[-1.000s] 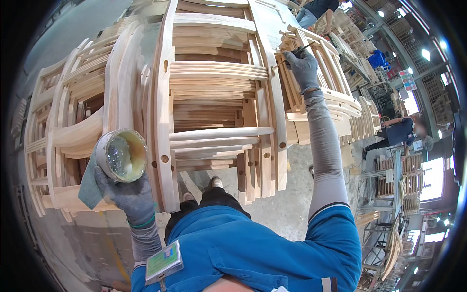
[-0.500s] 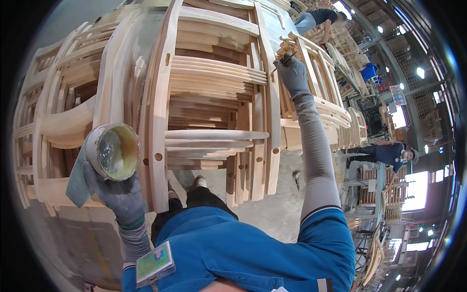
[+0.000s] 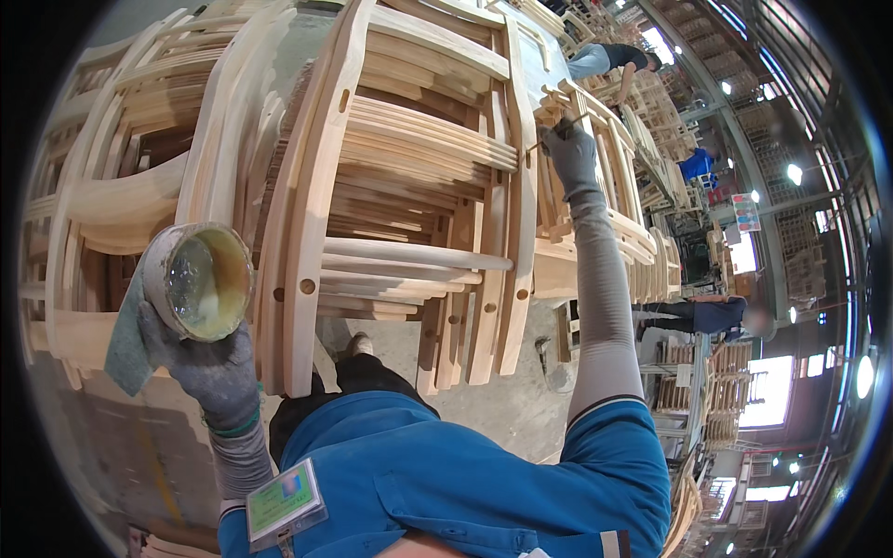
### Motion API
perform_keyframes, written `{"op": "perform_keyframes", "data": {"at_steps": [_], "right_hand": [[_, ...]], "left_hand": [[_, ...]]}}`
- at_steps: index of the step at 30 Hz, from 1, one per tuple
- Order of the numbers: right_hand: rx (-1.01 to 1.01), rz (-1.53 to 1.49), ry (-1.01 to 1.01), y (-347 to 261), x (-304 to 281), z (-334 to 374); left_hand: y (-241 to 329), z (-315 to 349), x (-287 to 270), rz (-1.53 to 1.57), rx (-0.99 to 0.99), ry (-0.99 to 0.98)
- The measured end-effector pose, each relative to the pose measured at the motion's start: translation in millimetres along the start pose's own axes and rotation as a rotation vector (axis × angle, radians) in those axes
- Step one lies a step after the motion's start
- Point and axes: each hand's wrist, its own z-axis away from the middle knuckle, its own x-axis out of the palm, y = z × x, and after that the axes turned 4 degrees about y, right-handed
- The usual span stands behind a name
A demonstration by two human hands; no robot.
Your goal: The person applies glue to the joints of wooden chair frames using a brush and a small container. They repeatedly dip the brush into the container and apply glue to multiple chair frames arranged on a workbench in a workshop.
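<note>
My gloved left hand [image 3: 212, 372] is wrapped round a round white tub [image 3: 160, 293], tilted so its pale yellowish, gel-like contents [image 3: 200, 279] show. A grey-green cloth [image 3: 128, 344] hangs between that hand and the tub. At the far right side of the nearest wooden chair frame [image 3: 321, 186], my gloved right hand [image 3: 572, 160] pinches a thin stick-like tool [image 3: 533, 148]. Its tip is close to a slot in the frame's right post [image 3: 521, 214]; whether they touch I cannot tell. Round holes and slots mark the frame's posts.
More stacked wooden frames [image 3: 121, 195] stand at the left, and others [image 3: 619, 177] lie beyond my right hand. One person [image 3: 614, 60] bends over work at the far right; another [image 3: 712, 314] stands farther off. Concrete floor [image 3: 493, 409] shows below.
My right hand has shifted slightly right and nearer, the tool still in it. The tub and left hand sit a little farther left in view. The standing person has turned.
</note>
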Motion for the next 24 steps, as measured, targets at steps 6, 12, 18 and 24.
{"op": "perform_keyframes", "data": {"at_steps": [6, 12, 18, 24], "right_hand": [[-0.248, 0.121, -0.012, -5, -11, 54], [-0.378, 0.092, 0.017, -14, -40, 94], [-0.148, -0.351, 0.176, -64, -62, 174], [0.028, -0.355, 0.380, -104, -83, 277]], "left_hand": [[2, 0, -4, -0.157, 0.095, -0.004], [-2, 3, -17, -0.184, 0.177, -0.202], [-9, 16, -20, -0.284, 0.225, -0.409], [-19, 71, 5, -0.026, -0.360, -0.429]]}}
